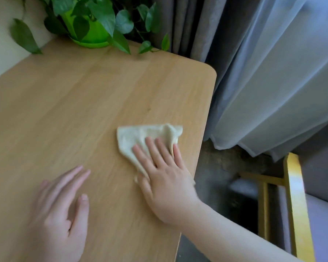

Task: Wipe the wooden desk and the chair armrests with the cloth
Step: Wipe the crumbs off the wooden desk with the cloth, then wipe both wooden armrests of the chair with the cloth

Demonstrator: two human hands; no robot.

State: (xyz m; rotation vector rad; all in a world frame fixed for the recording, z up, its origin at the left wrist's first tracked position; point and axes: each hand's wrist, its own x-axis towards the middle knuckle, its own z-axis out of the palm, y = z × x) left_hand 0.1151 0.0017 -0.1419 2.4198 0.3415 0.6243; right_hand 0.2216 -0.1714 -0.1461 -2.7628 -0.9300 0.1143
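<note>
A cream cloth [138, 137] lies crumpled on the wooden desk [68, 103], near its right edge. My right hand [163, 178] presses flat on the cloth's near part with straight, spread fingers. My left hand [61, 210] rests flat on the bare desktop to the left, fingers straight, touching nothing else. A chair's yellow wooden armrest [295, 203] shows at the lower right, beyond the desk edge.
A potted plant in a green pot [91, 33] stands at the desk's far edge, leaves trailing onto the wood. Grey and white curtains [273, 72] hang to the right. The desk's rounded far-right corner [210, 70] is close to the curtain.
</note>
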